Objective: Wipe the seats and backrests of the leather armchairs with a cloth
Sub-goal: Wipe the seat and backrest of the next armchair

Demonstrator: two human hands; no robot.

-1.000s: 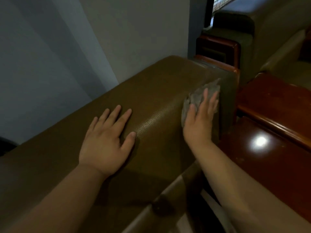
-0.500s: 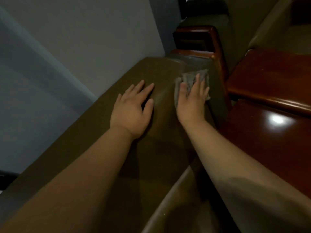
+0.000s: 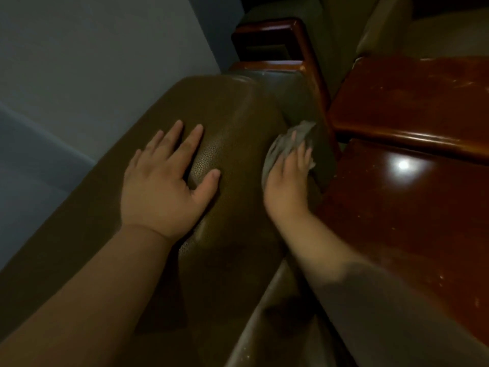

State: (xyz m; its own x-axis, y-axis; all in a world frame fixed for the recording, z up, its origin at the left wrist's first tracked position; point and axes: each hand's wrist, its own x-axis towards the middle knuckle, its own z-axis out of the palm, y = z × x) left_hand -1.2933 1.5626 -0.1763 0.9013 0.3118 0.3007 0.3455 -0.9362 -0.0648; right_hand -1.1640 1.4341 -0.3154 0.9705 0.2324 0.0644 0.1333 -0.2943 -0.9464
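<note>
The grey cloth [image 3: 287,144] lies crumpled on the front face of the olive leather backrest [image 3: 232,123], near its right end, & the right hand [image 3: 287,181] presses it there with straight fingers, thumb hidden. The left hand [image 3: 165,181] rests flat on the backrest's top edge, fingers spread & relaxed, holding nothing. Just beside the right end stands a glossy red-brown wooden side table [image 3: 412,207], w/ a second armchair [image 3: 277,41] behind & a grey wall [image 3: 92,62] at left.
</note>
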